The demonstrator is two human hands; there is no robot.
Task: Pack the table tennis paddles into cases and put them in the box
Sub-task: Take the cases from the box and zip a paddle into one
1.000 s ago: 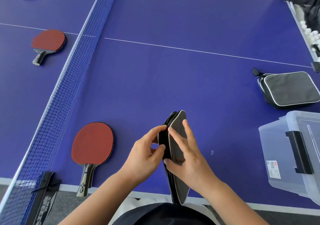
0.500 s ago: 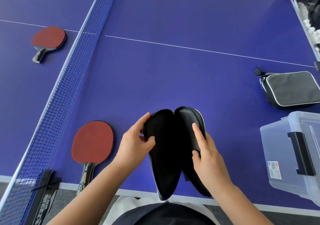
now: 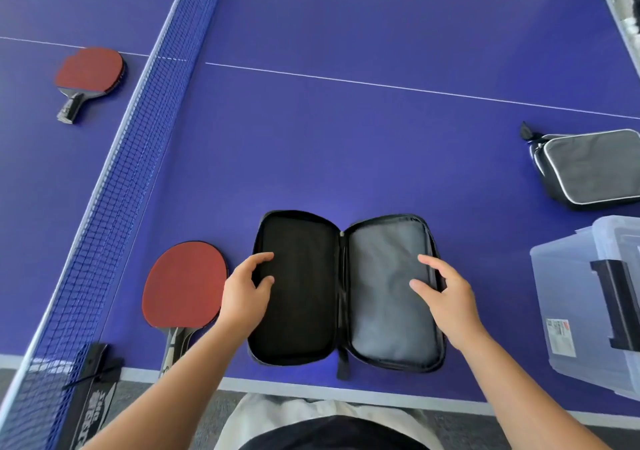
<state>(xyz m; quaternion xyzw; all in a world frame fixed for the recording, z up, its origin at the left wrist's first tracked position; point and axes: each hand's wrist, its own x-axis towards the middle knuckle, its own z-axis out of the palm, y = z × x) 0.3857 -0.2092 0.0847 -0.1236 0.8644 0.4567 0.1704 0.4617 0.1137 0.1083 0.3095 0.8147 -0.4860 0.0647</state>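
On the blue table-tennis worktop (image 3: 346,137), close to its near edge, the black zip-around paddle case (image 3: 346,290) lies spread flat like an open book, its black-lined half to my left and its grey-lined half to my right. My left hand (image 3: 244,292) reaches in from below with the forearm angled up and to the right; its fingers are loosely spread and lightly bent, the fingertips resting on the outer edge of the black half, gripping nothing. My right hand (image 3: 446,293) mirrors it, forearm angled up and to the left, fingers relaxed and apart, the tips touching the grey lining near the case's right rim.

Half a second ago I held the case up off the worktop, half unfolded between both hands; a second ago it was nearly closed and on edge. Now it is down and fully opened.

Just left of the case, beside my left wrist, the red-rubbered wooden paddle (image 3: 185,285) lies face up. Across the dark blue net (image 3: 121,172) another red paddle (image 3: 88,75) lies well apart. At the right sit a closed grey-and-black case (image 3: 592,167) and the clear plastic box (image 3: 571,311).
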